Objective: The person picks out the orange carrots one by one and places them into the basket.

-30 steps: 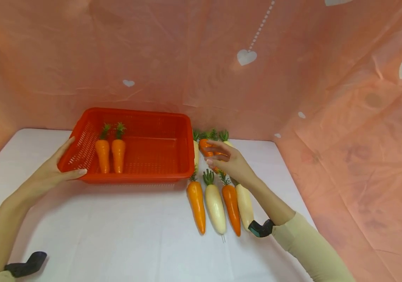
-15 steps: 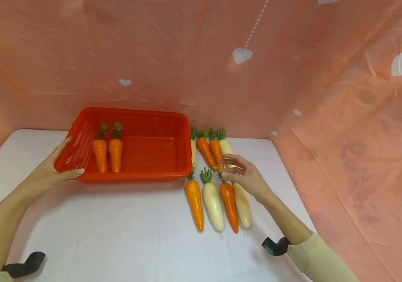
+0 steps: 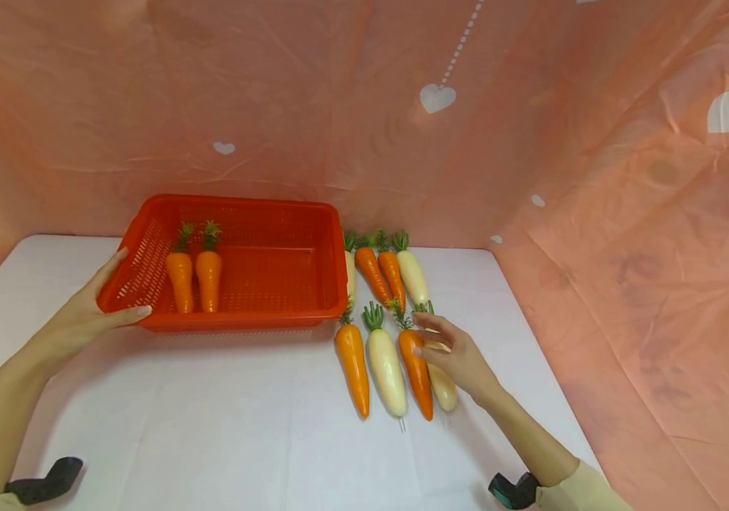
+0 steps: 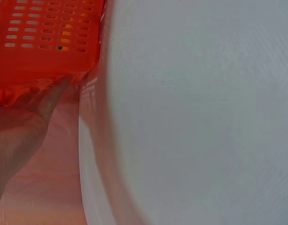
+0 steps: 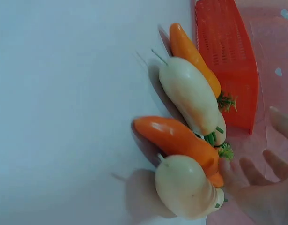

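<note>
Gripping red basket (image 3: 245, 321) (two carrots (image 3: 209, 280) inside) with left hand (image 3: 86, 312), right hand (image 3: 461, 360) spread loosely near white radish (image 3: 444, 392)

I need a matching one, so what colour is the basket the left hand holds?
The basket is plain red, best seen in the head view.

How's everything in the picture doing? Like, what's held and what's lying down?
Red basket, partly filled, gripped at one end.
Left hand, gripping the basket.
Right hand, thumb and fingers apart; touch unclear.
Basket carrots, lying side by side.
Front carrots, lying on the table.
Front white radishes, lying down, one partly behind the right hand.
Back carrots, lying down.
Back white radishes, lying down, one partly hidden.
Pink sheet, creased.
</note>
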A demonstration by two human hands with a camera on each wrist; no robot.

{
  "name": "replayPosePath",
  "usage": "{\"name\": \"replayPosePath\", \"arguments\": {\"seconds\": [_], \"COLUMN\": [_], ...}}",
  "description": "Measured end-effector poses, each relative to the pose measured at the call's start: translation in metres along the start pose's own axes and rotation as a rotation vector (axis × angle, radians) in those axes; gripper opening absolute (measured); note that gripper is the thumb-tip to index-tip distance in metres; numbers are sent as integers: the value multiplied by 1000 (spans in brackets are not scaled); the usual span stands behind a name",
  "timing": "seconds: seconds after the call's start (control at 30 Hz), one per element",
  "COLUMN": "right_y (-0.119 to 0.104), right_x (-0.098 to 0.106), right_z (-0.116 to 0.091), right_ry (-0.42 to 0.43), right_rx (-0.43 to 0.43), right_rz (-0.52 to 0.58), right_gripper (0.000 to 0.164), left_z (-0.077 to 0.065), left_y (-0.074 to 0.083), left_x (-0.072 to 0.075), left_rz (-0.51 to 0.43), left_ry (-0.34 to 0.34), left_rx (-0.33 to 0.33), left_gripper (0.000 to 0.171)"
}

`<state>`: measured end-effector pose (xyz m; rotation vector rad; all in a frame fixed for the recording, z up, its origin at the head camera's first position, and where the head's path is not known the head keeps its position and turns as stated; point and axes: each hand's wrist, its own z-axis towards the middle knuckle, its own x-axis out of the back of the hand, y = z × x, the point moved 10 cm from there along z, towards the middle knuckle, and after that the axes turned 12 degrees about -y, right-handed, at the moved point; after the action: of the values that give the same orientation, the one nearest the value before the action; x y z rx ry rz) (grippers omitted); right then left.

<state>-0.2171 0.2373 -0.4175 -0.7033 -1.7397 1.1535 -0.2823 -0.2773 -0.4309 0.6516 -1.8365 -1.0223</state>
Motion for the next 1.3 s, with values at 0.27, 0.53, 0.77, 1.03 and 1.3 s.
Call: {"name": "replayPosePath", "arguments": {"seconds": [0.27,0.53,0.77,1.03,1.3], "right_y": [8,10,14,12,17], "right_x": [-4,-11,-16,-16,-18], "right_z": [-9,-5,2,8,16], "right_ry": [41,31,34,60,70], "right_rx": [-104,-132,-159,-178,-196], "right_rz": [-34,-83,-120,-247,-371], "right_gripper": [61,69,69,69,73], "left_z": [0,-1,-1,-1,-1], "left_y": [2,1,2,1,1], "left_x": [0,1,0,-1,0], "left_rz": [-9,-2,-30,-39,-27], "left_ry": [6,9,9,8,11], "left_rx": [-23,-33,-41,-50,-51], "left_gripper": [96,95,96,97,96]}}
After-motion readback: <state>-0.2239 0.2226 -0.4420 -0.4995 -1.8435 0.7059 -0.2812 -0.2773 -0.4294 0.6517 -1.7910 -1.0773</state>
